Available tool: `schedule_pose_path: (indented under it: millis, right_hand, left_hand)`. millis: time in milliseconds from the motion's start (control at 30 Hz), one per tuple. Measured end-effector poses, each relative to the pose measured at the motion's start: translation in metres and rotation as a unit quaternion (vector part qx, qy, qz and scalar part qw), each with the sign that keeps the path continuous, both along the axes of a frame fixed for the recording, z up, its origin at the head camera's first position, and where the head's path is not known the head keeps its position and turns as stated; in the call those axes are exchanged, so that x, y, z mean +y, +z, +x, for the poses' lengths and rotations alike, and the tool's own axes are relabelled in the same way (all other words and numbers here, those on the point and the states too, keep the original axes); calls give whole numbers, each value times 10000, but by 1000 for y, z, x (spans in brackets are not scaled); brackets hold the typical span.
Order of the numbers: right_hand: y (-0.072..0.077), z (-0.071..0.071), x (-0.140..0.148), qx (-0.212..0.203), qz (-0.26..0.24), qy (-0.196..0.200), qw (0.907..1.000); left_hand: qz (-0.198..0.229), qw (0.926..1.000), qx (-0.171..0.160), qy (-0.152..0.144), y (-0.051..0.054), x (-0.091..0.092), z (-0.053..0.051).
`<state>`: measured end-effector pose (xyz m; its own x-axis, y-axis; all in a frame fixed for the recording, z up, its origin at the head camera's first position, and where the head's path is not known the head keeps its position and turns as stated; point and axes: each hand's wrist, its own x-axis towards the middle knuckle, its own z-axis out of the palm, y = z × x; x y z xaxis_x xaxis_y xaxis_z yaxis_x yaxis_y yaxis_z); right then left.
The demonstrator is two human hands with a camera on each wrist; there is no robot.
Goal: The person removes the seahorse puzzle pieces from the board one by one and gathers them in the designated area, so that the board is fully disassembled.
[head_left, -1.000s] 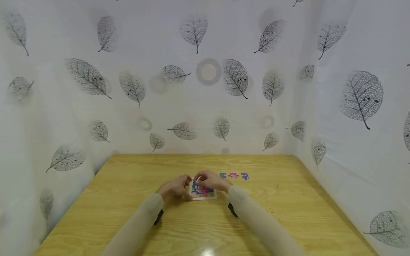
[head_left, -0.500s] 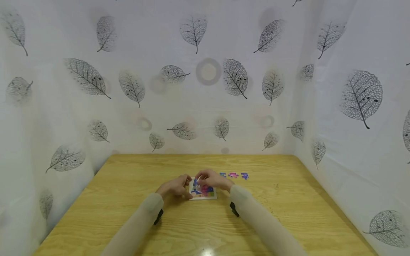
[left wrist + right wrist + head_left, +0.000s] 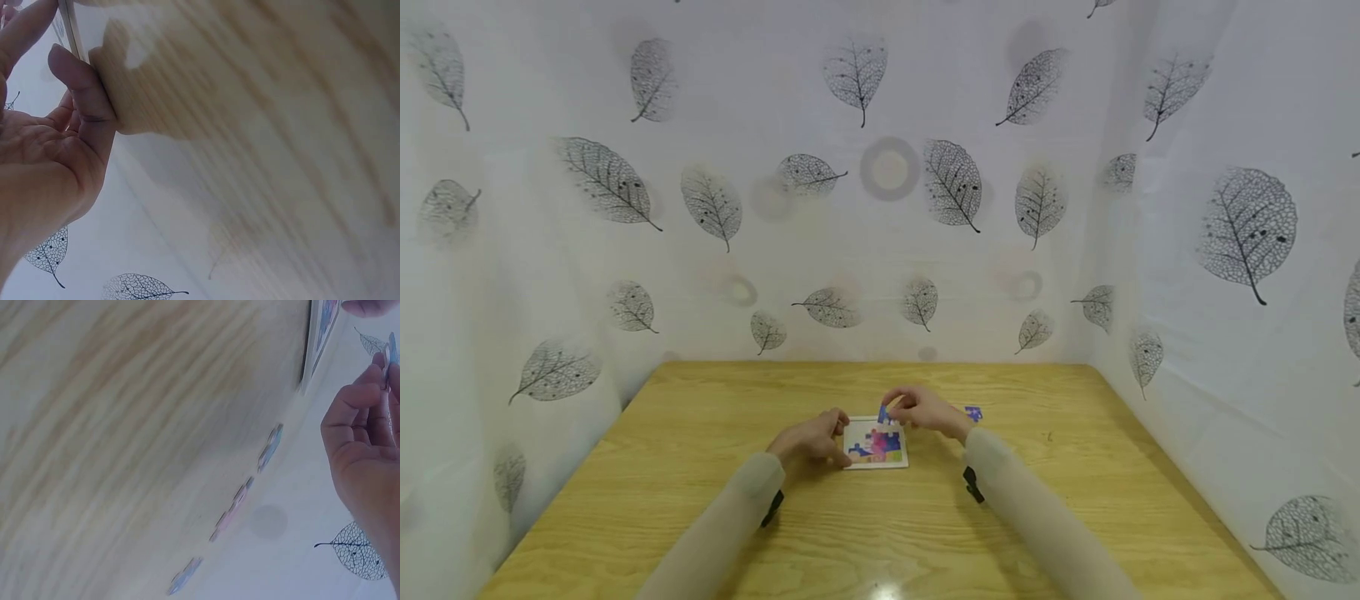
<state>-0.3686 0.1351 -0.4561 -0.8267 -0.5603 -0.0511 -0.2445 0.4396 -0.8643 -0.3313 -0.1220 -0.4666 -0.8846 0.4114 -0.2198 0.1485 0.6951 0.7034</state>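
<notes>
My right hand [image 3: 928, 410] pinches a blue puzzle piece [image 3: 883, 414] between thumb and fingertips, over the top right part of a white-framed jigsaw puzzle tray [image 3: 877, 467]. In the right wrist view the held piece [image 3: 392, 349] stands on edge, partly cut off by the frame. Colourful pieces fill the tray's lower and right parts, and its upper left is white. My left hand [image 3: 808, 437] holds the tray's left side, thumb near the lower corner and fingers near the upper one. The left wrist view shows the bent thumb [image 3: 81, 78] against the tray's edge.
Loose pieces lie in a row right of the tray: a blue one [image 3: 270, 449], a pink one [image 3: 232, 509] and a blue-purple one [image 3: 973, 412]. My right hand covers most of this row in the head view. A leaf-patterned curtain [image 3: 880, 250] surrounds the wooden table [image 3: 880, 533].
My right hand has lifted the blue piece off the tray's upper left and carried it rightward. The white base now shows there. My left hand has stayed in place.
</notes>
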Motion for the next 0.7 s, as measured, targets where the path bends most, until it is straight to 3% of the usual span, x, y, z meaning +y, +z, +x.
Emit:
schedule_pose_path:
  millis: [267, 500, 700]
  right_hand:
    - [1, 1, 18, -97, -75, -68, 9999]
    - [0, 2, 32, -569, -170, -183, 9981]
    - [-3, 1, 44, -574, -123, -116, 9982]
  left_hand:
    - [76, 9999, -56, 40, 1, 0, 2]
    - [42, 10000, -46, 47, 1, 1, 3]
    - [61, 10000, -31, 59, 0, 2, 4]
